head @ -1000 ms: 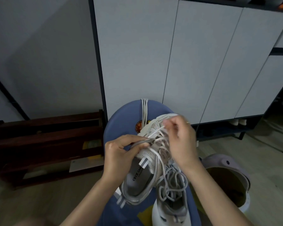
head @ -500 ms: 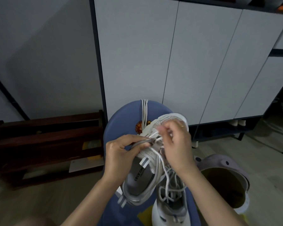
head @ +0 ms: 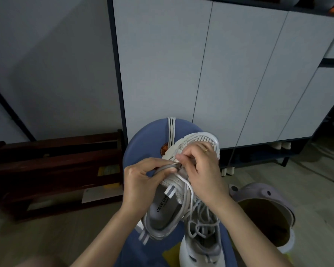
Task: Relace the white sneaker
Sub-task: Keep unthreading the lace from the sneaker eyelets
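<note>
I hold a white sneaker (head: 163, 207) above a blue stool (head: 146, 143), toe pointing away from me. My left hand (head: 141, 182) grips the grey collar edge on its left side, thumb and fingers curled round it. My right hand (head: 201, 170) pinches the white lace (head: 186, 191) near the upper eyelets, fingertips close to the left thumb. Loose lace strands hang down beneath that hand. A second white sneaker (head: 201, 245) with tangled grey-white laces stands on the stool just below it.
A spare lace bundle (head: 171, 130) lies over the stool's far edge. White cabinet doors (head: 229, 74) stand behind. A dark wooden rack (head: 52, 170) sits at the left on the floor. A lilac bin (head: 266, 211) stands open at the right.
My right hand has shifted leftwards and slightly down the tongue, drawing the lace with it, and now sits closer to the left thumb. The left hand keeps its grip.
</note>
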